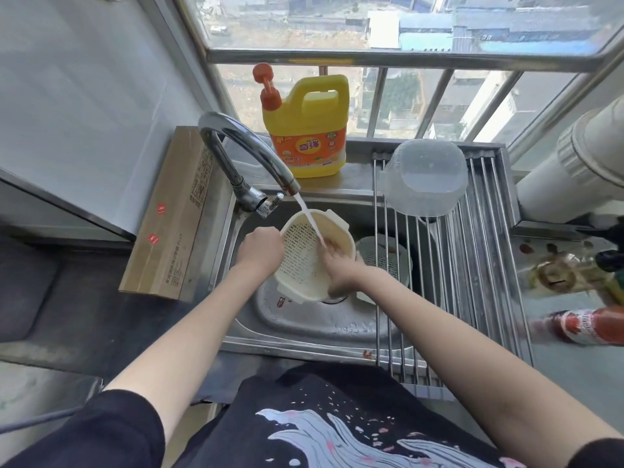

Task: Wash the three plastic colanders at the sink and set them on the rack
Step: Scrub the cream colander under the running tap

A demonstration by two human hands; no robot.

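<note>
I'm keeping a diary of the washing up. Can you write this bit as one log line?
step: rinsing cream colander under tap water | left hand: holds rim | right hand: rubs inside | rack: clear bowl upside down

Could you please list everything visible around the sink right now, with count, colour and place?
cream colander: one, cream, held over the sink under the running water
pale colander: one, whitish, lying in the sink under the rack
clear bowl: one, translucent, upside down on the rack
rack: one, steel rods, across the sink's right side
sink: one, steel
tap: one, chrome, running, behind the sink
detergent jug: one, yellow with orange pump, on the ledge by the window
cardboard box: one, brown, left of the sink
sauce bottle: one, red, lying on the right counter
left hand: grips the cream colander's rim
right hand: reaches inside the cream colander
</note>
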